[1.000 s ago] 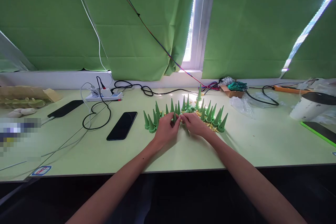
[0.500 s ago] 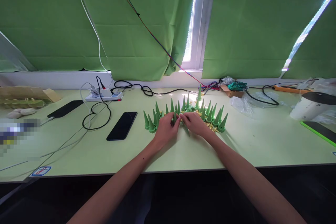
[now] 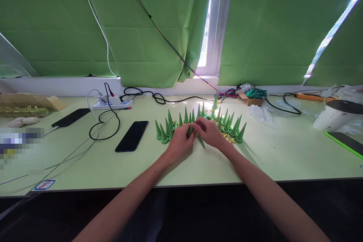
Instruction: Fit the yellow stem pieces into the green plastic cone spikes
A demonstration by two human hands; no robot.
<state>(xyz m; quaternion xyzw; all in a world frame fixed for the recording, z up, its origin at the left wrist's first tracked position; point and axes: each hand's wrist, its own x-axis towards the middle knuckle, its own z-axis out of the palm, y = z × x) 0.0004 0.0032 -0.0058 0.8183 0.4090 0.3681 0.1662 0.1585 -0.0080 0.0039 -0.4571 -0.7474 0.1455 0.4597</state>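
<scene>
Head view — right hand (image 3: pixel 209 133) has edged leftward, grip unclear — left hand (image 3: pixel 180 139) pinches a green cone (image 3: pixel 191 130).

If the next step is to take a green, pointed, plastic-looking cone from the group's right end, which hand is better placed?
Right, probably: the right hand is nearer those right-end cones, while the left hand is farther and seems to hold another green cone.
</scene>
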